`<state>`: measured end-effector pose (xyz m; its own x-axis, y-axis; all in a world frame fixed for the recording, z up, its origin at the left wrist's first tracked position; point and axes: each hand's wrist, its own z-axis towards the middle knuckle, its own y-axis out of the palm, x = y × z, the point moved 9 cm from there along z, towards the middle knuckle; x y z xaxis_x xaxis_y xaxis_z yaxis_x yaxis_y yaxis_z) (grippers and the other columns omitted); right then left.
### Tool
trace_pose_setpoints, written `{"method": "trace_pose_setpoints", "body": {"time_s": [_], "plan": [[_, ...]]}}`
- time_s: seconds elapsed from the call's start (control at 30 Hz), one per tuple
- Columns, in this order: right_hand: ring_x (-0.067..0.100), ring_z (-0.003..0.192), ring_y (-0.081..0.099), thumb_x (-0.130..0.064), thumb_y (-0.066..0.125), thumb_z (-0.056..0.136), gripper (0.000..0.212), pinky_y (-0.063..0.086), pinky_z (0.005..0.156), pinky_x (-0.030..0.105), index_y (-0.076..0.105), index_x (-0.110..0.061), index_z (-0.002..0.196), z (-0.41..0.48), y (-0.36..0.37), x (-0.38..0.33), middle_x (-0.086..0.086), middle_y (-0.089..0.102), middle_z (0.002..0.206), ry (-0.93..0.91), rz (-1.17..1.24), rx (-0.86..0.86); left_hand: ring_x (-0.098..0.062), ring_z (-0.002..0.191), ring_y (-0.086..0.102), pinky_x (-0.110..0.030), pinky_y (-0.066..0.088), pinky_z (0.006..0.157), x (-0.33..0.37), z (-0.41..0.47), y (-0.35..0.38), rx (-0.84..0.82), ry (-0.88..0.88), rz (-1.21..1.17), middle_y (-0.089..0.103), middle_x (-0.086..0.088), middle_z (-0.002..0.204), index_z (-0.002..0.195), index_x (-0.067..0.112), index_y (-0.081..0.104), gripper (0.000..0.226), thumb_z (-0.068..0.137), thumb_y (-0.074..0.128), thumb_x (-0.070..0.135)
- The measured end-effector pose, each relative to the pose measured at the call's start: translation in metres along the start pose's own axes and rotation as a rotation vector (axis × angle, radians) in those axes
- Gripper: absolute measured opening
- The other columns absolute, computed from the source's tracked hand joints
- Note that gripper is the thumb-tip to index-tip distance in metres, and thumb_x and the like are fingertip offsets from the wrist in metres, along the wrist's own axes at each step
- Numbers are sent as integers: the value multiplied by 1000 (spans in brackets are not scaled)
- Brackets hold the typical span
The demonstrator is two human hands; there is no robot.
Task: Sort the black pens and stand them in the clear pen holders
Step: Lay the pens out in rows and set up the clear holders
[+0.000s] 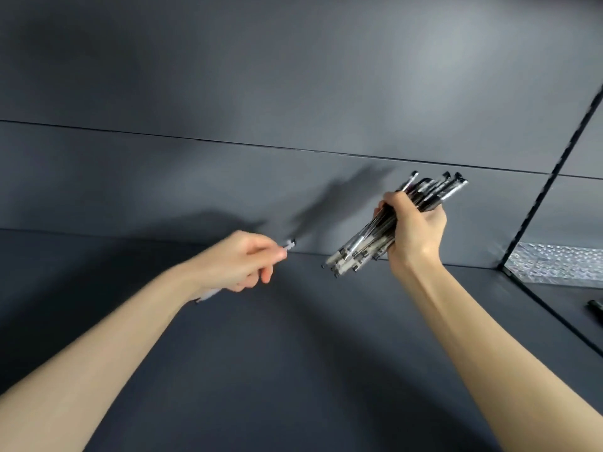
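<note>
Above grey table, right hand (raised) grips pens.

Right hand: my fingers curled tight round a bundle of pens, held up off the surface.
Left hand: left of the bundle and slightly lower, blurred, my fingers pinching a single pen.
Forearms: both bare, stretched forward, the right rising steeply to just below the bundle.
</note>
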<state>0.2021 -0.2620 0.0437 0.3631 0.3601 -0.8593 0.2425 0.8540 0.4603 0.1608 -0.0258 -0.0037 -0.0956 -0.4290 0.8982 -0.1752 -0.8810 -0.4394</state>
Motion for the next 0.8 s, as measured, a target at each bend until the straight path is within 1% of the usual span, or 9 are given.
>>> {"method": "trace_pose_setpoints", "body": {"time_s": [0.07,0.17,0.23,0.3,0.43,0.5,0.6,0.7,0.8], "plan": [[19,55,51,1,63,70,22,43,51,26,53,1,90,-12,16,-6,9,54,65,-70,-152,-112,-11,48,42,-20,32,40,14,-2,-10,167,111,-181,60,-5,68,103,6,60,18,97,50,19],[12,60,55,6,66,74,22,47,56,22,56,6,94,-38,43,-5,5,60,72,-157,-320,-315,-16,72,65,-26,54,68,27,-5,-2,227,196,-303,73,-5,81,104,7,55,15,97,50,19],[8,63,57,6,67,76,23,48,60,18,56,3,96,-53,54,2,1,62,74,-158,-349,-431,-17,86,67,-29,53,82,28,-7,2,228,206,-311,74,-4,89,105,6,54,17,96,51,21],[5,64,60,8,67,77,26,48,61,15,56,-4,98,-62,59,7,-3,64,76,-134,-348,-505,-16,92,66,-30,50,87,28,-8,-1,257,213,-311,74,-3,93,105,6,57,18,95,54,21],[3,69,62,9,67,76,28,49,65,14,57,-9,95,-69,61,20,-7,67,76,-95,-352,-564,-3,84,62,-26,49,82,23,-9,-9,305,215,-316,70,2,89,99,13,69,13,89,62,17],[3,66,60,8,68,76,22,48,64,13,61,-7,90,-74,60,34,-8,65,70,-59,-385,-596,-2,79,61,-23,49,74,23,-9,-11,310,233,-300,68,3,87,97,13,71,12,88,64,13],[3,58,53,7,68,76,17,44,59,13,61,-7,81,-79,60,47,-8,59,63,-21,-430,-633,-7,77,62,-24,51,70,29,-10,-10,279,275,-295,68,-9,89,103,12,68,17,87,64,7],[7,71,64,10,68,76,22,49,68,15,63,0,95,-77,61,47,-1,68,75,-1,-342,-652,-11,75,63,-23,52,68,38,-11,-4,245,331,-316,68,-9,85,110,17,62,28,85,65,4],[23,90,69,10,68,77,29,54,82,28,62,1,103,-77,62,48,14,71,93,81,-232,-677,-12,73,63,-22,52,69,47,-14,-5,245,380,-320,66,-5,81,108,15,63,28,83,68,4]]}}
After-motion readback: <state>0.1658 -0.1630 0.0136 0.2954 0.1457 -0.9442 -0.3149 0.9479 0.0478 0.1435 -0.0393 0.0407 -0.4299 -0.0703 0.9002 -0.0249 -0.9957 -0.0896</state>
